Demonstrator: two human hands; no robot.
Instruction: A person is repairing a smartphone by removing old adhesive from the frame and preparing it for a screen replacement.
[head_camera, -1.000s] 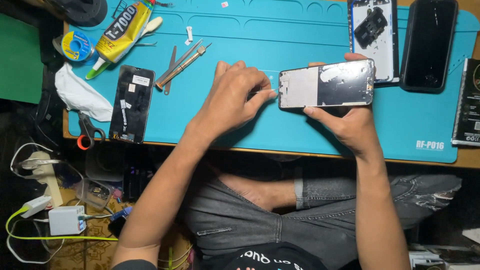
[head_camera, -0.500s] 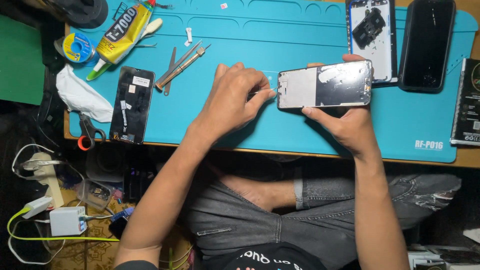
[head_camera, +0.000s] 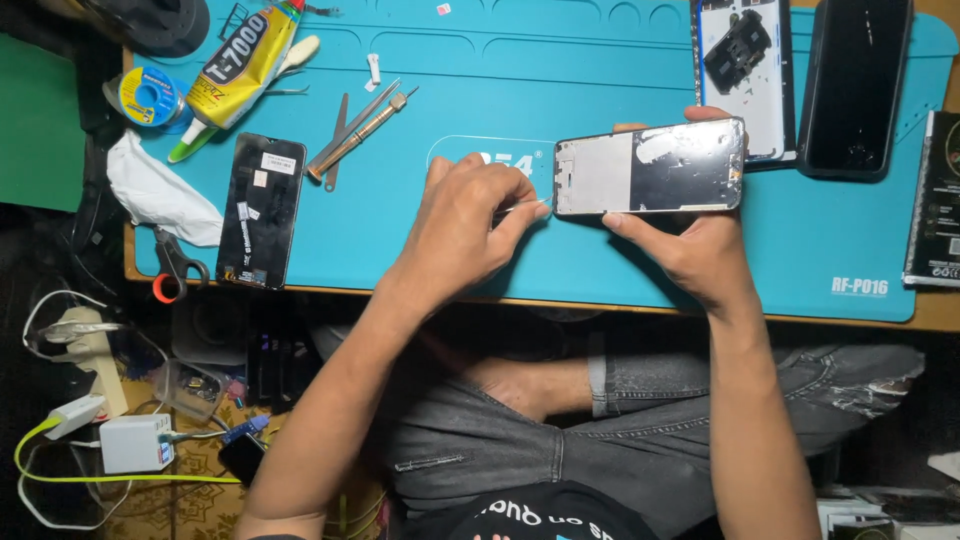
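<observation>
My right hand (head_camera: 690, 245) grips a phone frame (head_camera: 650, 167) from below and behind, holding it level above the teal work mat (head_camera: 560, 80); its exposed inner face is grey and dark with white patches. My left hand (head_camera: 465, 225) is pinched on a thin pale strip or tool tip (head_camera: 525, 208) right at the frame's left end. What exactly the fingers pinch is too small to tell.
A black phone screen (head_camera: 262, 210) lies at the mat's left with tweezers and a screwdriver (head_camera: 355, 130), a glue tube (head_camera: 240, 65), tape roll (head_camera: 148, 95), white cloth (head_camera: 160, 195) and scissors (head_camera: 175, 270). An opened phone (head_camera: 742, 70) and black phone (head_camera: 855, 85) lie at right.
The phone frame and both hands have drifted slightly; my left fingers stay pinched at the frame's left end.
</observation>
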